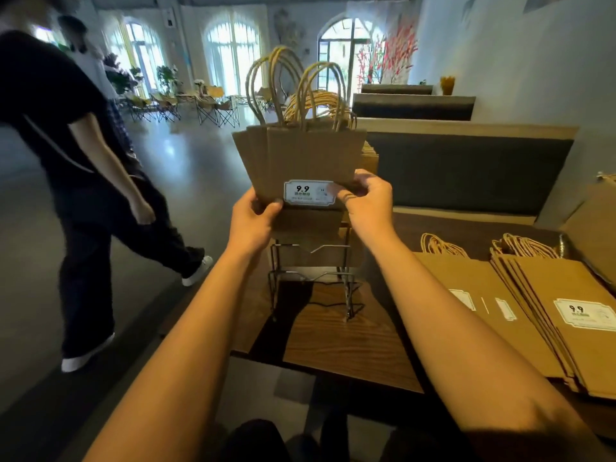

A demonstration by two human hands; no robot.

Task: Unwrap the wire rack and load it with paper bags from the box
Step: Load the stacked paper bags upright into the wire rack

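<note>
Head view: the left hand (250, 217) and right hand (365, 198) both grip a bunch of upright paper bags (300, 161) by the lower edge, fingers curled round it, just above the wire rack (311, 278) standing on the wooden surface (350, 345). More bags (533, 311) lie flat at the right. A person in black (66, 145) walks at the left.

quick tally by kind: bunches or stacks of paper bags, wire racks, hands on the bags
Paper bag bunches or stacks: 3, the held bunch, the flat stack, the single flat bag
Wire rack: 1
Hands on the held bunch: 2, left hand, right hand
Total: 6
</note>
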